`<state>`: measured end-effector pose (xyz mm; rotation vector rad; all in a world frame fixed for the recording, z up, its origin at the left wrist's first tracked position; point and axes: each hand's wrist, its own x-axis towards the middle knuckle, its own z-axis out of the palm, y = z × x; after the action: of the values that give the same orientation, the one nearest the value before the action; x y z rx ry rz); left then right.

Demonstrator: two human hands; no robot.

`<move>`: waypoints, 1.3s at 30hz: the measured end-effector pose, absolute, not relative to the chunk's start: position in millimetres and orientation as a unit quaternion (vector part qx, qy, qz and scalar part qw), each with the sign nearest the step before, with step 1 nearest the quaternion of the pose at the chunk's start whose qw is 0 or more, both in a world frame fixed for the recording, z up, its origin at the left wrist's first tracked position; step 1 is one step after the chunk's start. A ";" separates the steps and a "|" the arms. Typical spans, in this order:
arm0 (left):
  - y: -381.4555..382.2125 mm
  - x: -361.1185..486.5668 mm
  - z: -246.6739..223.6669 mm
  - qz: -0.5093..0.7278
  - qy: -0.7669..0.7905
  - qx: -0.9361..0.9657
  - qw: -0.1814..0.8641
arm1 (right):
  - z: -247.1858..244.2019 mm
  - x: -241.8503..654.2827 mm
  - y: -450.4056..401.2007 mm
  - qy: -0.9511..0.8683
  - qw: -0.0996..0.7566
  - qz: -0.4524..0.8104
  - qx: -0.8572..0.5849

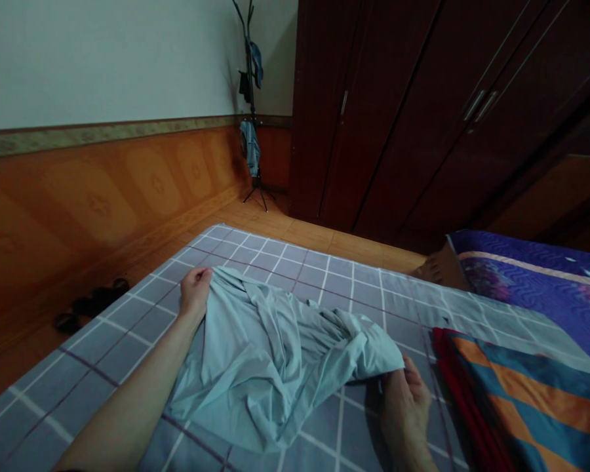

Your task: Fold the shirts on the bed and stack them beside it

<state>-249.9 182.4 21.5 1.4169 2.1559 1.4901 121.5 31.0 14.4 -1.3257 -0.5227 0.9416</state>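
Note:
A pale grey-green garment, perhaps a shirt, lies crumpled and partly spread across the checked bedsheet. My left hand is closed on its far left corner. At the right end, my right hand pinches another edge, slightly raised off the bed. Between the two hands the cloth sags in loose folds. Its exact kind is hard to make out because of the creases.
Folded cloth with orange and blue checks lies on the bed at right. Beyond is a purple quilted cover. Dark wardrobes and a coat stand stand at the back. Dark footwear sits on the floor at left.

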 end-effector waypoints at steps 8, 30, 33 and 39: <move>130.9 -173.5 53.8 0.374 0.627 0.661 0.173 | 15.3 123.7 31.9 -0.257 0.629 0.405 -0.612; 166.3 -232.4 95.8 0.697 0.473 0.323 0.432 | 13.6 121.0 35.8 -0.299 0.593 0.355 -0.658; 167.7 -237.2 94.8 0.698 0.493 0.347 0.387 | 8.0 121.8 36.2 -0.327 0.595 0.351 -0.644; 141.0 -194.6 92.5 0.480 0.581 0.613 0.238 | 4.6 118.2 35.1 -0.476 0.569 0.278 -0.610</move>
<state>-194.6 141.0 92.5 1.6800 1.5915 1.3154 118.2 35.1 4.6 -1.4319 -1.1179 0.6527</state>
